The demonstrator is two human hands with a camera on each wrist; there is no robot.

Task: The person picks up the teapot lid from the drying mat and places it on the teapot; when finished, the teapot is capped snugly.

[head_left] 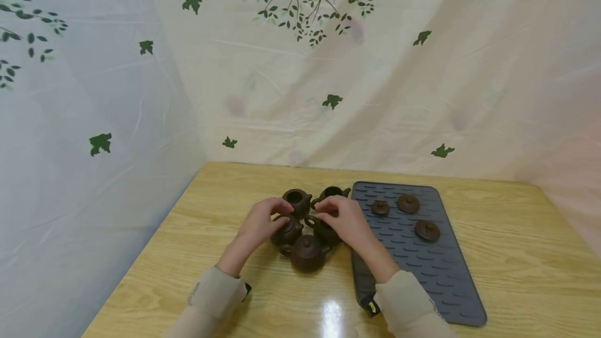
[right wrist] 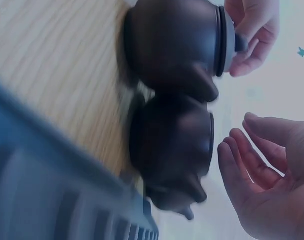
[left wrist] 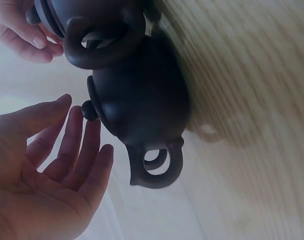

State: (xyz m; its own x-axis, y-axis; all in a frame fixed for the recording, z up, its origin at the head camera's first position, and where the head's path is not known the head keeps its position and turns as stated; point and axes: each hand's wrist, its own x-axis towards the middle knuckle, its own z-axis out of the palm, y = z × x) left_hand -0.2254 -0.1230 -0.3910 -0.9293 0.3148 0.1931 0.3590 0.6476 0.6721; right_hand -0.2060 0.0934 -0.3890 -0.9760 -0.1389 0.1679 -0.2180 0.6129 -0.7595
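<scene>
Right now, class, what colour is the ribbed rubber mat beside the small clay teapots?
Dark grey-blue ribbed rubber mat, clearest in the head view.

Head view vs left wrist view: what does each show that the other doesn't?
Only the head view shows the grey mat with three loose lids, the full cluster of five teapots, and the wooden table edge to edge. Only the left wrist view shows the left hand with straight fingers just off a lid knob, not gripping. Both show dark teapots, both hands and the table.

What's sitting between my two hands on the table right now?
In the head view, small dark brown clay teapots cluster between the left hand and right hand.
</scene>
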